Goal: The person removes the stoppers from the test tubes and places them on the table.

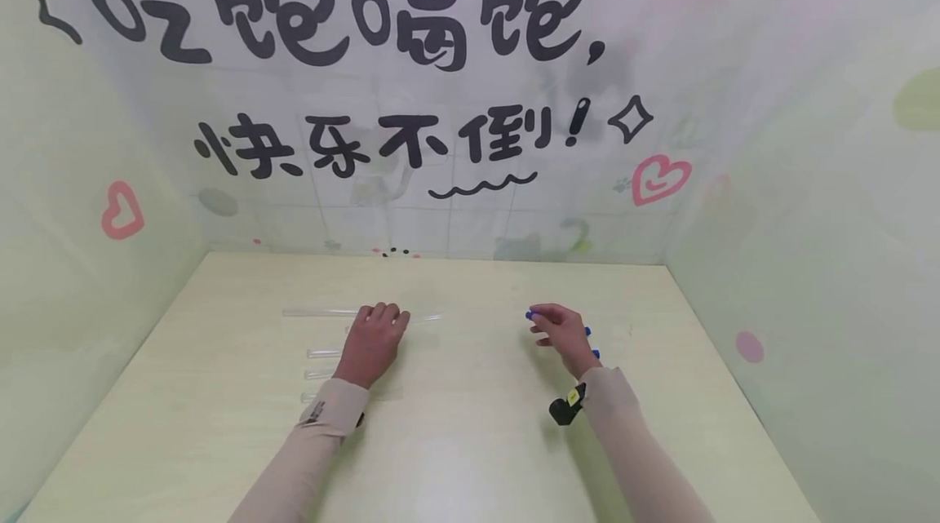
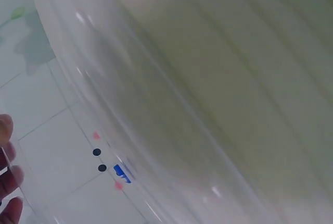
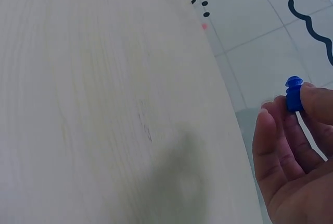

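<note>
My left hand (image 1: 374, 339) grips a clear tube (image 1: 427, 317), whose right end sticks out past the fingers. Another clear length (image 1: 316, 312) shows to the left of that hand; whether it belongs to the same tube I cannot tell. In the left wrist view a large, blurred clear tube (image 2: 171, 125) crosses the picture, with fingertips (image 2: 13, 177) at the left edge. Out to the right, my right hand (image 1: 561, 335) pinches a small blue ribbed stopper (image 3: 294, 94) between thumb and fingers. The stopper and the held tube are apart.
More clear tubes (image 1: 319, 374) lie in a row beneath and beside the left forearm, partly hidden. Further blue stoppers (image 1: 596, 354) lie just right of the right hand. Printed walls close in the pale wooden table (image 1: 470, 425) at the back and sides.
</note>
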A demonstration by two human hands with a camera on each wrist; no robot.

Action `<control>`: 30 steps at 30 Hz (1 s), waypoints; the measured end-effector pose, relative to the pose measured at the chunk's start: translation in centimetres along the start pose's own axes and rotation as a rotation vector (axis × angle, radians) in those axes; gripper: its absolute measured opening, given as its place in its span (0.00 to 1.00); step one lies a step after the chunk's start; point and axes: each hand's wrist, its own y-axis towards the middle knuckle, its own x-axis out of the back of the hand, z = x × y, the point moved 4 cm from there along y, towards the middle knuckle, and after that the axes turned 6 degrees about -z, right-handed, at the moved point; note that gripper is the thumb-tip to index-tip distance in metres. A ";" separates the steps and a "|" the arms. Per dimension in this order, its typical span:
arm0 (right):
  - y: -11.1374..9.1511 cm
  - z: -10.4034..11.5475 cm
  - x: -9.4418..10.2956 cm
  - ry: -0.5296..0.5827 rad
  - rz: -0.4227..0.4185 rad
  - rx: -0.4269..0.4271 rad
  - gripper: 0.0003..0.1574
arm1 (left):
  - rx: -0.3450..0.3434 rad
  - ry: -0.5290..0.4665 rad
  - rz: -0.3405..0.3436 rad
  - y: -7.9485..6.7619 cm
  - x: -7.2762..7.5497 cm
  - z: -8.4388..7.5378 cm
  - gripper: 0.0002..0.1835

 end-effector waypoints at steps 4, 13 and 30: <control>0.8 -0.2 1.0 -0.033 -0.013 0.006 0.19 | 0.012 0.008 0.050 -0.4 -0.3 0.6 0.11; 2.8 -1.1 3.7 -0.134 -0.077 -0.021 0.20 | 0.062 0.010 0.168 -1.4 -1.0 2.1 0.09; 3.8 -2.9 7.3 -0.343 -0.135 -0.001 0.20 | 0.152 -0.032 0.249 -3.3 -1.6 4.2 0.05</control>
